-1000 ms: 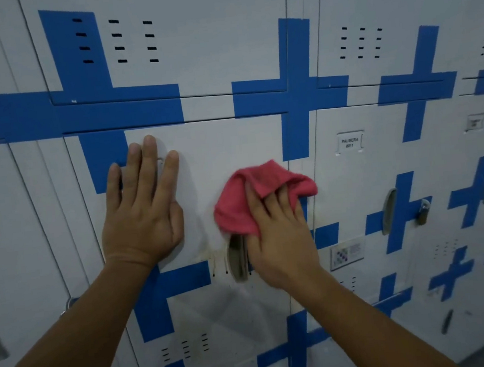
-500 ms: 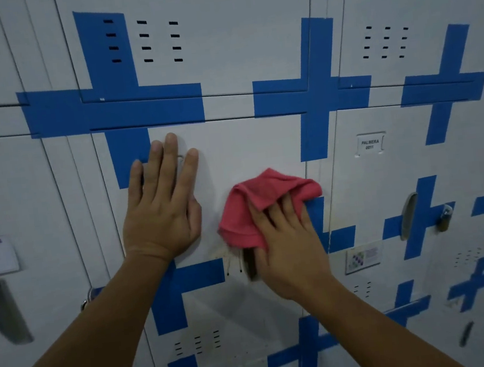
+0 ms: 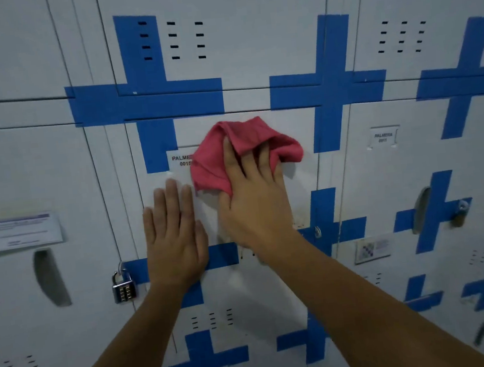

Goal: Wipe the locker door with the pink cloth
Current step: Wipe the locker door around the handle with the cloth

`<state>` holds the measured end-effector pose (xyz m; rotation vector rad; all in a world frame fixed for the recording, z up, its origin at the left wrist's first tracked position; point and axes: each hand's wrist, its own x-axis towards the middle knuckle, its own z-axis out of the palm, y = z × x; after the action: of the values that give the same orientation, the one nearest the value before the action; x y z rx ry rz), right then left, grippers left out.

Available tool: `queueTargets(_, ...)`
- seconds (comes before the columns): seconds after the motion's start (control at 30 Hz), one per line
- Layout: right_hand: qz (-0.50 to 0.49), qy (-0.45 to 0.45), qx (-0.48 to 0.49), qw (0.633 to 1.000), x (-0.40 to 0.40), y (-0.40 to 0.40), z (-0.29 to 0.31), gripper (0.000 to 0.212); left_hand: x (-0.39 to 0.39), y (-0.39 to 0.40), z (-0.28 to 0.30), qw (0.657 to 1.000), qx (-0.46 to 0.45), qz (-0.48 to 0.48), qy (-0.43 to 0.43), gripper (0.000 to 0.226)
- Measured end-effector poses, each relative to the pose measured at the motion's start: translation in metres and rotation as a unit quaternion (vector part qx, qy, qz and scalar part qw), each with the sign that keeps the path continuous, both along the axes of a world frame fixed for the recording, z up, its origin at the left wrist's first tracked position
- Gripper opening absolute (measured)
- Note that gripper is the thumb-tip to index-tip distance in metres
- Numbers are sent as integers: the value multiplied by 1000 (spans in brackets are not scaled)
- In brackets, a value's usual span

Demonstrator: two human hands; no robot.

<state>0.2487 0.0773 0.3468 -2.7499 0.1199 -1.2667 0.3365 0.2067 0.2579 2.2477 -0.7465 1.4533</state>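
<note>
Background: a bank of pale grey metal lockers crossed with blue tape plus-signs, dim lighting. Far left, a notice sheet (image 3: 13,232) with a purple header is fixed to the neighbouring door; its print is too blurred to read. Just right of it a combination padlock (image 3: 123,287) hangs at the left edge of the locker door (image 3: 298,135) being wiped. The left hand (image 3: 175,238) lies flat on that door, fingers straight and together, holding nothing, apparently bracing the panel. Above its fingertips sits a name label (image 3: 181,160), red text reading "PALME…" over "0015"; the right end is hidden by the cloth. The pink cloth (image 3: 243,150) is bunched against the upper middle of the door, just under the horizontal tape band, with the right hand (image 3: 254,200) pressing it to the metal, fingers spread over it and part of the fabric folded over the fingertips. Judgement: mid-wipe, upper section in hand. For a good pass, the palm should stay flat so more cloth meets the metal, strokes should overlap, pressure should ease at the label and tape edges to avoid lifting them, and the brownish marks near the lower right of the door need attention. Next door right, a second label (image 3: 383,138) reads "PALMERA 0011"; below it, a small sticker (image 3: 371,249), illegible.
</note>
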Motion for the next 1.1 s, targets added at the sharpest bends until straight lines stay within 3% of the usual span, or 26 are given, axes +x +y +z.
queueTargets(0.13, 24, 17, 7, 1000, 4, 25, -39, 80, 17, 2, -15, 999, 26, 45, -11, 84)
queueTargets(0.27, 26, -6, 33, 999, 4, 36, -98, 68, 21, 4, -18, 998, 25, 45, -31, 88)
queueTargets(0.37, 12, 59, 20, 998, 0, 29, -152, 60, 24, 2, -20, 996, 34, 45, -68, 74)
queueTargets(0.47, -17, 117, 7, 993, -6, 15, -195, 65, 25, 1, -22, 995, 9, 31, -91, 64)
queueTargets(0.57, -24, 111, -13, 993, -6, 7, -196, 72, 25, 1, -21, 995, 9, 27, -98, 64)
queueTargets(0.8, -44, -20, 17, 999, 4, 12, -116, 69, 25, 1, -21, 995, 6, 27, -100, 63)
queueTargets(0.9, -44, -3, 27, 999, 2, 12, -117, 68, 24, 2, -22, 995, 4, 29, -94, 63)
queueTargets(1.1, -54, 84, 47, 994, -17, 13, -181, 67, 23, 0, -21, 995, 3, 34, -95, 65)
